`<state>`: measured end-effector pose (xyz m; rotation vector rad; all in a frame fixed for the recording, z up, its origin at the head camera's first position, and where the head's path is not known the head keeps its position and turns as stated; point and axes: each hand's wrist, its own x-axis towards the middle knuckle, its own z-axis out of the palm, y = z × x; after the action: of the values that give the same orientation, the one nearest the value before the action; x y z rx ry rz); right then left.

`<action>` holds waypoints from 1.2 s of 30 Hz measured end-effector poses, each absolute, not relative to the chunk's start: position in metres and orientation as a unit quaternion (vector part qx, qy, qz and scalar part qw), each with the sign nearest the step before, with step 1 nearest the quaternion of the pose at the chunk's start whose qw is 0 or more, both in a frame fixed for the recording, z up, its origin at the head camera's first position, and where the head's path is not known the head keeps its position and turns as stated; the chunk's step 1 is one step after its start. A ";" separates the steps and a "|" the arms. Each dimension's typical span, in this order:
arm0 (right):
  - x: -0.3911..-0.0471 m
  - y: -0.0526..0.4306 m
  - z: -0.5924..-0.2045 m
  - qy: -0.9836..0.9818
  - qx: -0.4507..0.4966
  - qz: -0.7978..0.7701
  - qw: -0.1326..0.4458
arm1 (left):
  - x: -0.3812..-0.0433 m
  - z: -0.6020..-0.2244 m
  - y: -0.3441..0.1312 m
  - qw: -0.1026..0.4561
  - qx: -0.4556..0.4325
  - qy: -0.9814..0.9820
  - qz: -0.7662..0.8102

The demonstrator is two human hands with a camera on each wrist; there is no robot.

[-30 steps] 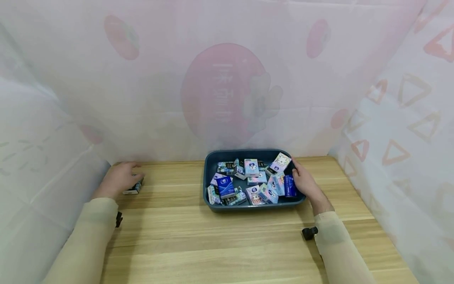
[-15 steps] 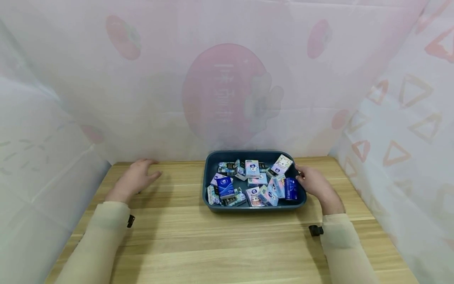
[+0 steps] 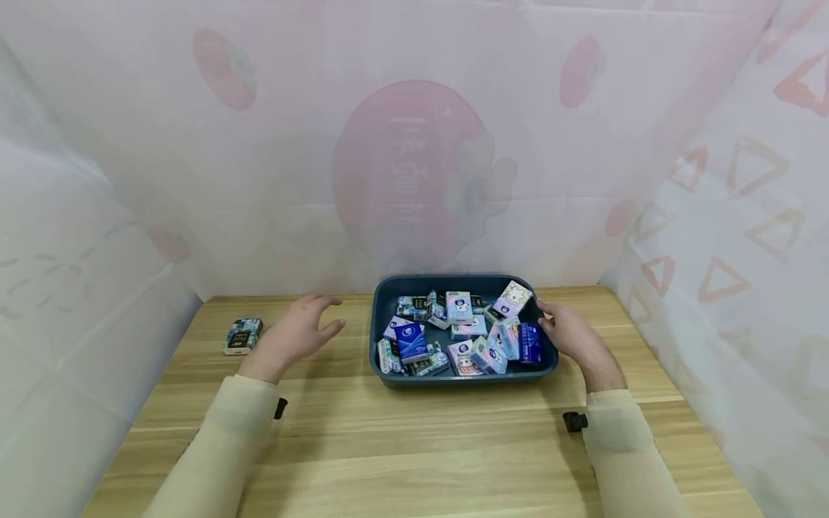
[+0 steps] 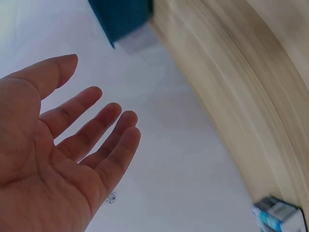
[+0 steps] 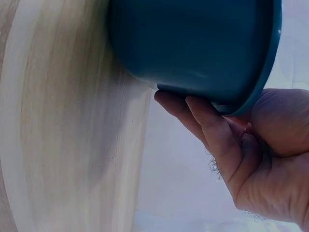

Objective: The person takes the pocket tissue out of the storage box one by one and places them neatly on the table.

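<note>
1. Tray [image 3: 466,381]: likely stiff, smooth plastic, fairly light even with its small packs [image 3: 460,307]; rim ends look like the best hold.
2. Right hand [image 3: 573,334] grips the end wall at the rim. Left hand [image 3: 291,338] holds nothing, fingers parted; tray beyond their tips, lone pack [image 3: 242,336] behind them on bench [image 3: 401,446].
3. Right wrist view shows fingertips against the outer wall; only head view shows contents.

The left sleeve [image 3: 222,442] and right sleeve [image 3: 627,453] are long and cream, faintly greyer toward the end. The left wrist device [image 3: 281,409] and right wrist device [image 3: 574,421], perhaps cameras, look small, black and blocky.
</note>
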<state>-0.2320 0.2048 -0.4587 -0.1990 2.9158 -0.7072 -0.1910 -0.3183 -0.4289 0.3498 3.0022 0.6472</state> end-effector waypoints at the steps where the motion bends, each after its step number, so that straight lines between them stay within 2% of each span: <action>1: -0.232 0.205 -0.459 0.967 -0.065 -0.235 0.068 | -0.190 -0.428 -0.313 0.021 0.120 0.970 0.210; 13: -0.230 0.203 -0.462 0.969 -0.057 -0.236 0.051 | -0.182 -0.428 -0.267 0.014 0.174 0.963 0.204; 22: -0.229 0.202 -0.465 0.970 -0.051 -0.233 0.050 | -0.177 -0.430 -0.235 0.023 0.181 0.963 0.197; 36: -0.228 0.200 -0.465 0.970 -0.047 -0.234 0.050 | -0.174 -0.445 -0.199 0.022 0.218 0.956 0.196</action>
<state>-0.2276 0.2002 -0.4651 -0.1431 2.9543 -0.7127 -0.1740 -0.1991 -0.4450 0.6752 2.9611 0.6082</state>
